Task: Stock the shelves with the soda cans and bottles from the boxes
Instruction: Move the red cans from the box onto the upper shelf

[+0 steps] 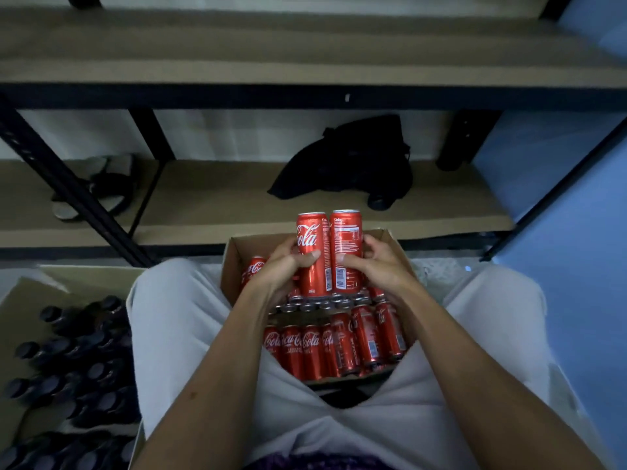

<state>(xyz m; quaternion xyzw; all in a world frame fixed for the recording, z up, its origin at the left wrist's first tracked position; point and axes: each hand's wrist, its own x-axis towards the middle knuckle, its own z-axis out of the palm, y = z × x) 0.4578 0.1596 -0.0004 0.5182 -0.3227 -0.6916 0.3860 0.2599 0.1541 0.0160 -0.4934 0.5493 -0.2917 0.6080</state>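
Two tall red cola cans stand upright side by side above an open cardboard box (237,252) between my knees. My left hand (281,266) is shut on the left can (314,242). My right hand (380,262) is shut on the right can (346,239). Below them the box holds several more red cans (325,344), some lying flat, some showing their tops. A second box at the left holds several dark bottles (78,364) with black caps. The lower shelf board (217,198) lies just beyond the box.
A black bag (349,161) lies on the lower shelf behind the cans. A pair of sandals (98,188) sits at the shelf's left end. Black metal uprights (68,184) frame the rack, and an upper shelf board (305,49) spans the top. A blue wall (576,215) stands to the right.
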